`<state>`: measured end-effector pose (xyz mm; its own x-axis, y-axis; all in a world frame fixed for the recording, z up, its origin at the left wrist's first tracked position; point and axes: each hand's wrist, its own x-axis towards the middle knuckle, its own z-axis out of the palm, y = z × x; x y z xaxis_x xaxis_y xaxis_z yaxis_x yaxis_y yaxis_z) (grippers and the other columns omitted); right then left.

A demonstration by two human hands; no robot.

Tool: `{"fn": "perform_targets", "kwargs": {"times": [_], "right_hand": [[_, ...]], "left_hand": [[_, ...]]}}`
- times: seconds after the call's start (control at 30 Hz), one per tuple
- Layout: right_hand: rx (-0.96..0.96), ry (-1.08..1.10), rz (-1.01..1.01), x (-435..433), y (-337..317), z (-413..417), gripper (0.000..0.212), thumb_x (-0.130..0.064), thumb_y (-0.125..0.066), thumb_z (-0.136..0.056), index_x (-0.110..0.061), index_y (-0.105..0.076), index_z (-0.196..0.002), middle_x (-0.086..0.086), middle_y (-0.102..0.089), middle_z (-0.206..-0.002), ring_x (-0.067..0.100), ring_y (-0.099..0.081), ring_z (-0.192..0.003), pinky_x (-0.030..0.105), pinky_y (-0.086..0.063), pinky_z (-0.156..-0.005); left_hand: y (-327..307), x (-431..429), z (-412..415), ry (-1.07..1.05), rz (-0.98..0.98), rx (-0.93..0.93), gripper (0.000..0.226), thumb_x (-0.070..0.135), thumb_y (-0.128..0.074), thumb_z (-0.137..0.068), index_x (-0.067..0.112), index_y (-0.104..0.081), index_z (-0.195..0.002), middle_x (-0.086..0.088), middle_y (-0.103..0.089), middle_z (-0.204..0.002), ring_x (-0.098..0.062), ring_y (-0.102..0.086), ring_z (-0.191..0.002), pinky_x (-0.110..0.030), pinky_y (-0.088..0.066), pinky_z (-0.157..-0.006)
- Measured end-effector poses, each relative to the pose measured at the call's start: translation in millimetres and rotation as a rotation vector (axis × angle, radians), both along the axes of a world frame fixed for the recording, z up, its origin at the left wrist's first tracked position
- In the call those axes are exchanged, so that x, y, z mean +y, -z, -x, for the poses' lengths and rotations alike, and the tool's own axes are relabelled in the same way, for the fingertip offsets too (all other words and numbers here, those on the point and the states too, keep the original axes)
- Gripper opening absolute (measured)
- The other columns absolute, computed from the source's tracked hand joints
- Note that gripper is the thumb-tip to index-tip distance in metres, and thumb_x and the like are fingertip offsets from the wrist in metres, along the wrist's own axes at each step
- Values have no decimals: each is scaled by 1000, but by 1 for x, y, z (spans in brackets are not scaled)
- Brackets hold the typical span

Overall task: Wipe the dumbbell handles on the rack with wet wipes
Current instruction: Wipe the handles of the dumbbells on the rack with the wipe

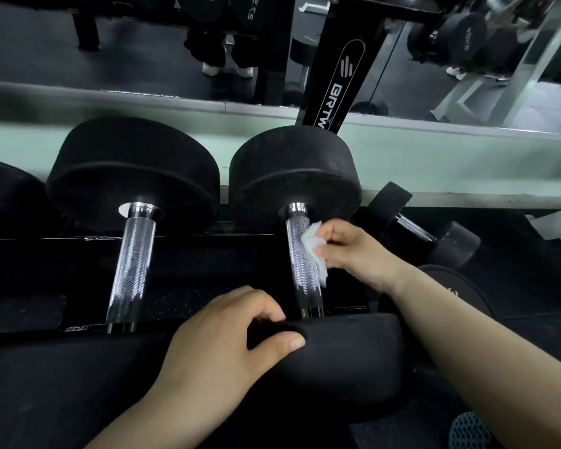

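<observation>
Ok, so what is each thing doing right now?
wet wipe: crumpled, touching the right handle
right hand: pinches the wet wipe
left hand: grips the near weight head
right handle: on the rack, wipe against it
left handle: on the rack, untouched
small dumbbell: off to the right, untouched

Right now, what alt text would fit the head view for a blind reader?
The right hand holds a white wet wipe against a dumbbell's knurled handle while the left hand grips its near black head. Another dumbbell sits beside it.
</observation>
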<state>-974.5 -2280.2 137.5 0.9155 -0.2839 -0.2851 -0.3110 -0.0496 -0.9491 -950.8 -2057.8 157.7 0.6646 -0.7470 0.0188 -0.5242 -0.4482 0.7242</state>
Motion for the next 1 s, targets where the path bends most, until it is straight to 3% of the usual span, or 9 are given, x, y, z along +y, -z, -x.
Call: {"fn": "perform_targets", "kwargs": {"times": [0.13,0.23,0.37,0.5,0.6,0.73,0.8,0.9,1.0], "right_hand": [[166,-254,176,3,-3,21,28,11,-55,-80,-14,-48,-68,-4,-52,-67,-7,-50,-50,7,-42,-51],[68,-122,140,1,-8,6,29,12,-55,-79,-14,-49,-68,-10,-53,-57,-7,-48,-45,6,-40,-47],[-78,80,33,-2,-5,-16,28,11,-52,-81,-14,-50,-68,-11,-58,-53,-5,-53,-48,8,-44,-50],[48,-142,145,4,-1,15,30,11,-55,-79,-15,-50,-67,-4,-52,-65,-7,-50,-50,8,-41,-53],[113,-247,238,5,-1,24,29,8,-57,-80,-16,-50,-65,-6,-51,-64,-8,-48,-49,6,-40,-53],[-40,19,57,-1,-5,-6,27,10,-53,-81,-13,-51,-68,-9,-57,-56,-5,-53,-48,9,-45,-50],[-88,85,54,-1,-5,-14,27,9,-53,-81,-14,-51,-67,-9,-59,-56,-5,-55,-49,9,-46,-51],[-35,-36,165,6,-5,2,27,10,-55,-80,-14,-50,-68,-3,-52,-65,-7,-50,-48,7,-42,-52],[62,-216,267,9,-7,20,28,8,-60,-78,-16,-51,-65,-7,-53,-63,-10,-49,-49,5,-40,-54]], "left_hand": [[1,0,-1,15,-11,7,36,74,-40,-55,42,-48,-70,36,-25,-120,10,-35,-108,-6,-35,-72],[1,1,-1,-2,-20,7,50,75,-24,-45,41,-49,-72,36,-25,-120,12,-34,-109,-4,-35,-73],[1,0,-2,-20,8,20,50,75,-30,-47,38,-52,-73,37,-31,-117,13,-38,-106,-6,-36,-73],[-1,0,1,-10,6,23,29,64,-55,-65,37,-52,-74,36,-28,-118,11,-36,-108,-5,-35,-73],[-1,0,2,-1,-4,24,24,60,-54,-69,37,-51,-75,36,-23,-120,11,-34,-109,-5,-34,-74],[-3,0,1,-8,12,38,40,72,-46,-57,37,-54,-75,39,-30,-116,14,-36,-106,-5,-35,-71],[-3,0,1,-25,21,58,32,66,-52,-60,37,-56,-75,39,-34,-114,15,-38,-104,-5,-35,-71],[-3,-1,2,-28,21,57,22,56,-55,-64,37,-55,-75,39,-32,-114,15,-38,-103,-5,-35,-71],[-2,-1,2,-13,24,40,20,57,-54,-64,38,-53,-73,39,-30,-115,15,-37,-104,-5,-35,-71]]}}
